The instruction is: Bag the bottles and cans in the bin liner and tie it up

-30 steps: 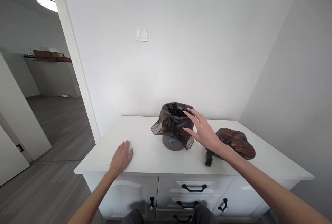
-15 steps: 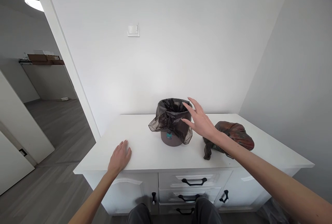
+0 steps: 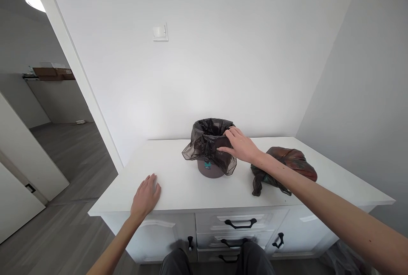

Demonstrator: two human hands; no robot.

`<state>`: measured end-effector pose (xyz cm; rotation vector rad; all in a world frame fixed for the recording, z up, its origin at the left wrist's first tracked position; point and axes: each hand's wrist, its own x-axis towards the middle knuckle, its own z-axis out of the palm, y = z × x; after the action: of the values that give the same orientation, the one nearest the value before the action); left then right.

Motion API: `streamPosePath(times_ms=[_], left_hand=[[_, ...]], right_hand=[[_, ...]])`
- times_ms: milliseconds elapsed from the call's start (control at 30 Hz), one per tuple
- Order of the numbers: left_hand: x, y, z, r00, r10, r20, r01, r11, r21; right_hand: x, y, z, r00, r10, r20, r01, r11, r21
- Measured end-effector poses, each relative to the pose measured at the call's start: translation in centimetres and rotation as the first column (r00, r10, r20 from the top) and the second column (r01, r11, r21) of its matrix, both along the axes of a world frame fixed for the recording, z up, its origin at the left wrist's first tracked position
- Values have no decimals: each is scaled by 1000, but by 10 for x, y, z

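Now, your left hand lies open, palm down, on white tabletop near front-left corner. Your right hand is half open, fingers bent at right rim of small trash bin, thumb spread beside black bin liner; grip unclear. Bin stands upright around middle of tabletop, liner folded over rim. Dark plastic bag with reddish contents lies toward right edge.

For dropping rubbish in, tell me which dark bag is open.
The liner bag over the bin: its mouth gapes upward, whereas the bundled bag lies gathered together on the countertop.
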<state>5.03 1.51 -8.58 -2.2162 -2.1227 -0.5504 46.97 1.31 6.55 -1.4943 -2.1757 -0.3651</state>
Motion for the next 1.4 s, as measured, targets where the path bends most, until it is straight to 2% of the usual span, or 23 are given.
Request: streamPosePath(times_ms=[233, 533, 867, 1067, 1400], left_hand=[[1, -1, 0, 1000, 13, 24, -13, 1000, 4], [0, -3, -2, 998, 20, 65, -21, 1000, 13], [-1, -3, -5, 996, 15, 84, -19, 999, 43], [-1, -8, -4, 997, 8, 72, -11, 999, 48], [-4, -5, -7, 995, 1, 100, -7, 998, 61]], right_hand=[[-1, 1, 0, 999, -17, 33, 16, 1000, 17], [-6, 3, -5, 986, -103, 130, 94, 992, 80], [3, 27, -9, 982, -119, 150, 110, 992, 67], [-1, 34, -14, 975, -142, 170, 133, 989, 61], [4, 42, -18, 962, -137, 236, 94, 978, 185]])
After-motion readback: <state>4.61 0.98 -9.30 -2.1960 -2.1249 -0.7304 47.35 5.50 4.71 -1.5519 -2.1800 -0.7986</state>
